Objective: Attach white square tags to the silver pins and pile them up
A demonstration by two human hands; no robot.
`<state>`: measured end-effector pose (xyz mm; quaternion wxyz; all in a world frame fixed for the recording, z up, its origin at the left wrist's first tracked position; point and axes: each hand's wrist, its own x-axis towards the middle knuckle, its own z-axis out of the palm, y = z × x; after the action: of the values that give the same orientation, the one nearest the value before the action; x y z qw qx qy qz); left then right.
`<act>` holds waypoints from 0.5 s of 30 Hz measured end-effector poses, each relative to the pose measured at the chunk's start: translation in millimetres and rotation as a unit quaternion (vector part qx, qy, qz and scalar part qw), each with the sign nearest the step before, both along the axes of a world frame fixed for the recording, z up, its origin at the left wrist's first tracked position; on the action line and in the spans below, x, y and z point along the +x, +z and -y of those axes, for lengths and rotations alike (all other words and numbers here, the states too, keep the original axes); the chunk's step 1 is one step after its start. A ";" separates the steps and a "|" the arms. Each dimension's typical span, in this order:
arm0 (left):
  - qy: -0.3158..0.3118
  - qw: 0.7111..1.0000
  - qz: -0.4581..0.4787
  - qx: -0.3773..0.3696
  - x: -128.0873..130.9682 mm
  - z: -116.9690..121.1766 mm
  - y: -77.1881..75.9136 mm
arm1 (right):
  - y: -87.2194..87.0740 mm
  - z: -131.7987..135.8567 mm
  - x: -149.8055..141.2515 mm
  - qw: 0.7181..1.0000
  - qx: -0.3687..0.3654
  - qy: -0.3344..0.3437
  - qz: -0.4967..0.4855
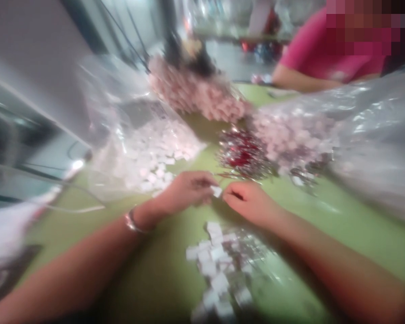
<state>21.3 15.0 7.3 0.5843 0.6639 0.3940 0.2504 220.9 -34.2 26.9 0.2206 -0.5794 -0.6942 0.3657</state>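
Note:
My left hand [189,191], with a bracelet [131,221] at the wrist, pinches a small white piece [216,191] that looks like a tag. Right beside that piece, my right hand [249,200] is closed with thumb and fingertips together; blur hides what is in them. Just beyond both hands lies a bundle of red and silvery thin strands [241,150]. Nearer to me, below the hands, white tag-like pieces [211,256] are heaped on the green table [148,279], with clear, shiny material at their right.
At left, a clear plastic bag [111,135] spills white pieces [158,173]. Pink bundled items [205,96] lie at the back. Pale pink pieces [286,135] sit by a large plastic bag [381,148] at right. A person in a pink shirt [324,49] is across the table.

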 end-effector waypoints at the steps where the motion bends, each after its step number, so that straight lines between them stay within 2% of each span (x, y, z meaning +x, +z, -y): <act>1: 0.000 1.000 0.003 -0.012 0.8 0.4 -2.3 | -1.0 1.1 -2.1 1.000 0.017 -0.004 -0.004; 6: 0.025 0.999 -0.008 -0.022 7.9 4.1 -11.2 | -8.0 3.2 -8.3 0.997 0.071 -0.002 0.007; 8: 0.010 0.999 -0.031 0.000 7.3 3.3 -3.8 | -9.4 2.1 -7.0 0.997 0.077 0.003 0.010; 10: -0.045 0.995 -0.070 0.062 -1.4 -2.1 12.5 | -7.8 1.4 -3.8 0.997 0.071 0.013 0.012; 11: -0.086 0.985 -0.099 0.115 -9.6 -6.5 22.7 | -5.5 1.6 -1.7 0.998 0.055 0.026 0.015; 13: -0.098 0.945 -0.198 0.241 -32.5 -17.1 42.1 | 2.6 2.9 3.2 0.996 -0.014 0.085 0.025; 15: -0.130 0.899 -0.320 0.267 -59.2 -27.3 53.7 | 13.5 4.4 8.7 0.977 -0.110 0.179 0.029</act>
<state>-37.9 42.3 61.1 0.2545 0.8849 0.3879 0.0418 229.6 -38.6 40.4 0.0663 -0.4764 -0.7484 0.4567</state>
